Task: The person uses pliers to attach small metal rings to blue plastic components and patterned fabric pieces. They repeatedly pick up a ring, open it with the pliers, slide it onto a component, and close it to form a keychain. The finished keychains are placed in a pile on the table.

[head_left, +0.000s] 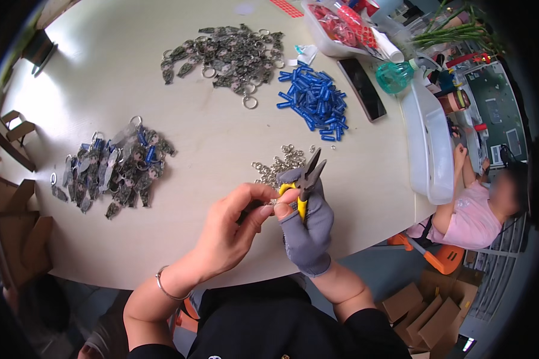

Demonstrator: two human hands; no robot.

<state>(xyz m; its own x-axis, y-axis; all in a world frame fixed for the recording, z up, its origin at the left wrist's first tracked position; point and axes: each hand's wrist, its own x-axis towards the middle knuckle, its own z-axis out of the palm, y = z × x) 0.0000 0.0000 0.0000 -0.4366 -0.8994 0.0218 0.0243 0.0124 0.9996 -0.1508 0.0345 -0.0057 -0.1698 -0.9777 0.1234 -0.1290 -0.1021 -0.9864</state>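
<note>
My left hand (230,230) is closed in a pinch on a keychain, mostly hidden by the fingers; a bit of metal shows at the fingertips. My right hand (308,230), in a grey glove with bare fingertips, grips yellow-handled pliers (309,179). The pliers' jaws point up and stand apart with nothing between them. Both hands meet at the fingertips, over the table's near side. Just beyond them lies a heap of small metal rings (287,158). Farther off is a pile of blue tubes (314,99).
Flat figure keychains with metal rings lie in a far pile (233,57); a left pile of keychains (117,164) includes blue tubes. A phone (362,90), a clear plastic bin (428,143) and a tub of red packets (335,33) line the right side. A person in pink (476,215) sits beyond.
</note>
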